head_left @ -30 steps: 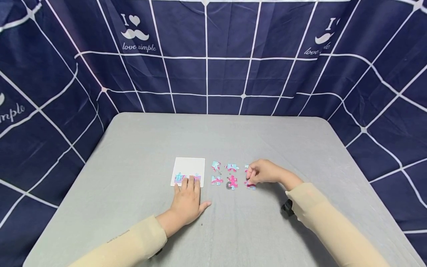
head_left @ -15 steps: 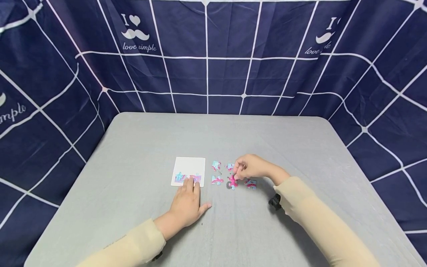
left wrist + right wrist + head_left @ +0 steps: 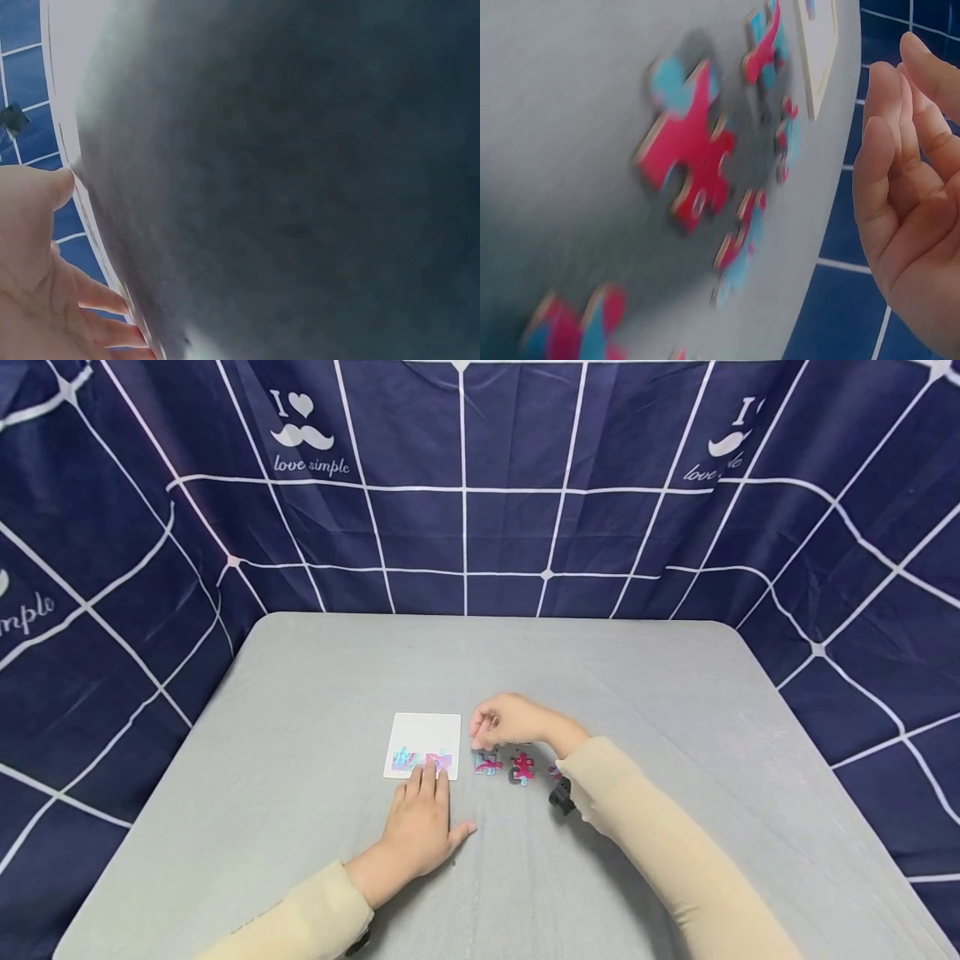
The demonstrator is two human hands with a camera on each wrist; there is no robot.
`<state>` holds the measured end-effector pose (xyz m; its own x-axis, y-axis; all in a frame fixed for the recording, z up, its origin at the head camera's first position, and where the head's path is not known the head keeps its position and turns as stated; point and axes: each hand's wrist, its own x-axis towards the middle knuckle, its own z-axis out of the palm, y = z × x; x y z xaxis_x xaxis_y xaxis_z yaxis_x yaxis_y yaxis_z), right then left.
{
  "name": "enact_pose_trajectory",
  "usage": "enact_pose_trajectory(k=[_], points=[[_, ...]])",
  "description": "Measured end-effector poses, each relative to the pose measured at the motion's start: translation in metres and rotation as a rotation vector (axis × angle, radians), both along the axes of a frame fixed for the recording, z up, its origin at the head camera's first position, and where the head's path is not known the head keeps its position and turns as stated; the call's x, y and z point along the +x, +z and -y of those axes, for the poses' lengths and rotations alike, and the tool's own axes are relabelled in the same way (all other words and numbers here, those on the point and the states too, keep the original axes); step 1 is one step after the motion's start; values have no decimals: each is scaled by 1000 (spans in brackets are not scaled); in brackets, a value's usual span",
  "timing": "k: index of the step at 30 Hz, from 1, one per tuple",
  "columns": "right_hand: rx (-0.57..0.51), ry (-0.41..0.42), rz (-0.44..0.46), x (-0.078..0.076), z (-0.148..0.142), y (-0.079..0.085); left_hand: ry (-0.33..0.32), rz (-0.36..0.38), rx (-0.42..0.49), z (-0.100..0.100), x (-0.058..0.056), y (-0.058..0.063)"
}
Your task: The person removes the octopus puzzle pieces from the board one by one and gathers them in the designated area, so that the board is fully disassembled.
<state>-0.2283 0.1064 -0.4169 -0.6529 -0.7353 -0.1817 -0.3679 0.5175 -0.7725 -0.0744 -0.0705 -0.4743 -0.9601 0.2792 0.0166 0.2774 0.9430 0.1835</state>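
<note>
My left hand [image 3: 422, 827] lies flat with spread fingers, its fingertips on the lower edge of a square white puzzle board [image 3: 426, 731]. Joined blue and purple puzzle pieces [image 3: 406, 761] line the bottom of that board. Just right of the board hovers my right hand [image 3: 519, 720], its fingers loosely bent. The right wrist view shows nothing between its thumb and fingers. Under it lie loose puzzle pieces: a pink one [image 3: 694, 146], a blue-and-pink one [image 3: 763, 49] and several more. In the head view this hand hides the upper row.
A grey tabletop [image 3: 300, 693] carries everything. Behind and at both sides hangs a navy curtain [image 3: 510, 527] with white grid lines. A black wrist device [image 3: 562, 796] hangs below the right sleeve, close to the rightmost puzzle piece [image 3: 555, 771].
My right hand has swept left over the loose puzzle pieces, from the rightmost ones to beside the board. My left hand has stayed at the board's lower edge.
</note>
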Motion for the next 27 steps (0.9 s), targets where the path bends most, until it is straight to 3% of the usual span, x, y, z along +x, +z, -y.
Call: enact_pose_trajectory(k=[13, 20, 27], points=[[-39, 44, -94, -6, 57, -12, -10, -46, -95, -3, -2, 0], [23, 53, -144, -3, 82, -16, -17, -42, -153, -3, -3, 0], [47, 45, -115, -3, 95, -22, -29, -34, -190, -2, -3, 0]])
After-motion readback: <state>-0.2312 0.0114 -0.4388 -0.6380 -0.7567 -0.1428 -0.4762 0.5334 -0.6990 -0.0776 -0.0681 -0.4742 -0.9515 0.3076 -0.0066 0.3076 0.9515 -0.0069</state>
